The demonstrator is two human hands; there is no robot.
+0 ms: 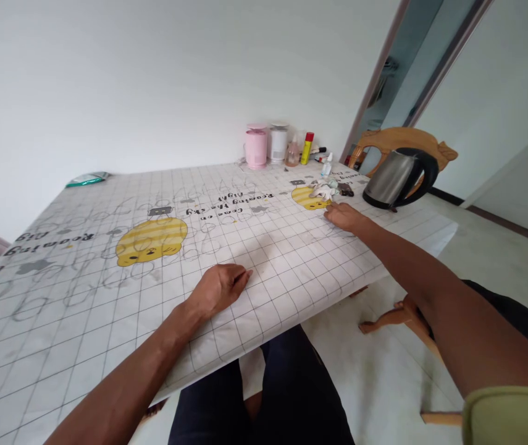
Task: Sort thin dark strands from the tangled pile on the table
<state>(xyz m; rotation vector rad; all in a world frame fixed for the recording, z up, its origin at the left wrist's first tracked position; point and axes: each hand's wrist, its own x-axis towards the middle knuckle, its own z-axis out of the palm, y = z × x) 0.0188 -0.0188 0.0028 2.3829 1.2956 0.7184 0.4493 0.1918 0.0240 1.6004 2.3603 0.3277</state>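
My left hand [220, 287] rests on the table's gridded cloth [286, 272] near the front edge. Its fingers are curled into a loose fist and nothing shows in them. My right hand [342, 216] reaches out to the right part of the table, fingers curled and pressed together at the cloth. Whether they hold anything is hidden. Just beyond them lies a crumpled white bundle [323, 190], like tissue or thin cloth. Beside it is a small dark flat item [346, 189]. A small clear bottle with a white tip [327, 165] stands behind the bundle.
A steel kettle [391, 179] with a black handle stands right of my right hand. Along the wall are a pink canister [256, 147], a white canister [278, 145] and a yellow can with red cap [307, 148]. A green packet [88, 179] lies far left. Behind the kettle stands a wooden chair [402, 137].
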